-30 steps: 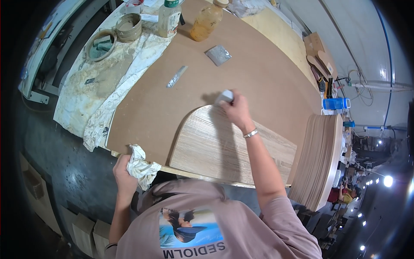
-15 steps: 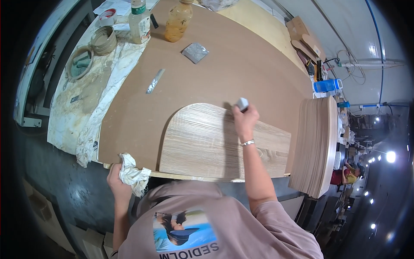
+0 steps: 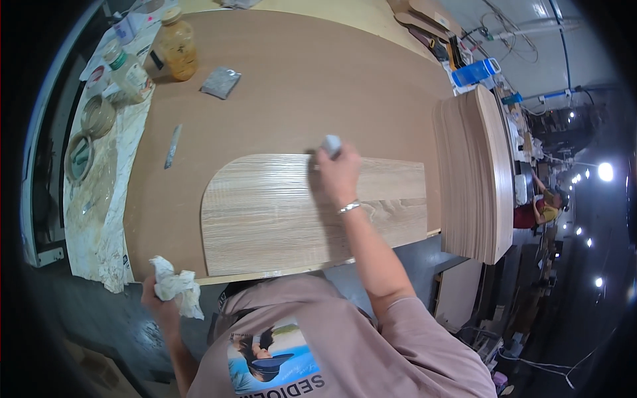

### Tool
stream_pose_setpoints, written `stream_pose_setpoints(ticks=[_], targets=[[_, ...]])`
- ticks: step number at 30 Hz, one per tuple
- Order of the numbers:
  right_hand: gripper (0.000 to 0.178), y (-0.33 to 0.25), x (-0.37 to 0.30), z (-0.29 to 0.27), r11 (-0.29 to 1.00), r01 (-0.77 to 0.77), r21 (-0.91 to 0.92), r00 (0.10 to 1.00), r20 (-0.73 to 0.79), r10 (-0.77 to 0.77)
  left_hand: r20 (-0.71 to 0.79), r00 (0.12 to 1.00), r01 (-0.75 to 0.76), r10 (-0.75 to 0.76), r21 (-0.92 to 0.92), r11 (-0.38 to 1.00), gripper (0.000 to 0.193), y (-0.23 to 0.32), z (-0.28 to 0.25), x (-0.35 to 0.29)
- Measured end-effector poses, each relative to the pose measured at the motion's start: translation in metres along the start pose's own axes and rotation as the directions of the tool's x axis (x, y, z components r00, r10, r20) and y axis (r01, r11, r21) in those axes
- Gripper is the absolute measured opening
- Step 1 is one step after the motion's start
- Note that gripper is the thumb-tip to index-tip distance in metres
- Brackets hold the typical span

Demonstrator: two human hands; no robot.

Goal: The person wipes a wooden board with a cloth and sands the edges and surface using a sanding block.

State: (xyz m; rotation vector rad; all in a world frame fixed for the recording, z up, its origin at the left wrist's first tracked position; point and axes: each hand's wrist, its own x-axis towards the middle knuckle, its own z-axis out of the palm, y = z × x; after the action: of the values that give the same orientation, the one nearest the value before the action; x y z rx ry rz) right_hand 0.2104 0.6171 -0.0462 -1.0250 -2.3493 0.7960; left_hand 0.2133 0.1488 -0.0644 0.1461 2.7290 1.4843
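A wood-grain board (image 3: 265, 205) with a rounded far left corner lies flat along the near edge of the brown-topped table. Over its far edge, my right hand (image 3: 340, 174) is closed on a small grey-white block (image 3: 332, 144); whether the block touches the board's edge I cannot tell. My left hand (image 3: 159, 302) is at the table's near left corner, closed on a crumpled white rag (image 3: 178, 285). Part of that hand is hidden behind the cloth.
A tall stack of curved boards (image 3: 471, 172) stands to the right. Farther left lie a metal strip (image 3: 172, 146) and a grey square packet (image 3: 221, 82). Bottles, including one with amber liquid (image 3: 178, 50), and tubs (image 3: 81, 159) line the left side. A co-worker (image 3: 547, 205) is far right.
The view has shifted and turned, so the table and its things sit differently in it. Both hands keep their hold; my right hand stays at the board's far edge.
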Motion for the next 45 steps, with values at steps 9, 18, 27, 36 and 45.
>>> stream_pose_setpoints(ticks=[9, 18, 27, 36, 45], targets=[[0.027, 0.168, 0.065, -0.131, 0.939, -0.098, -0.33, 0.943, -0.334, -0.019, 0.051, 0.928, -0.373, 0.37, 0.123, 0.919, 0.027, 0.159, 0.075, 0.048], [0.023, 0.136, 0.052, -0.111, 1.0, 0.003, -0.03, 0.994, -0.111, -0.006, 0.314, 0.726, -0.688, 0.613, 0.307, 0.658, 0.025, 0.204, 0.259, 0.029], [0.025, 0.258, 0.081, -0.195, 0.94, -0.25, 0.232, 0.849, -0.415, 0.328, 0.199, 0.8, -0.6, 0.566, 0.29, 0.746, 0.021, 0.212, 0.286, 0.02], [0.015, 0.255, 0.057, -0.175, 0.436, -0.029, 0.9, 0.641, -0.317, 0.698, 0.492, 0.545, -0.809, 0.679, 0.093, 0.581, 0.033, 0.322, 0.489, 0.006], [0.018, 0.256, 0.052, -0.177, 0.467, 0.008, 0.884, 0.67, -0.352, 0.653, 0.707, 0.41, -0.843, 0.577, 0.051, 0.536, 0.038, 0.372, 0.551, 0.004]])
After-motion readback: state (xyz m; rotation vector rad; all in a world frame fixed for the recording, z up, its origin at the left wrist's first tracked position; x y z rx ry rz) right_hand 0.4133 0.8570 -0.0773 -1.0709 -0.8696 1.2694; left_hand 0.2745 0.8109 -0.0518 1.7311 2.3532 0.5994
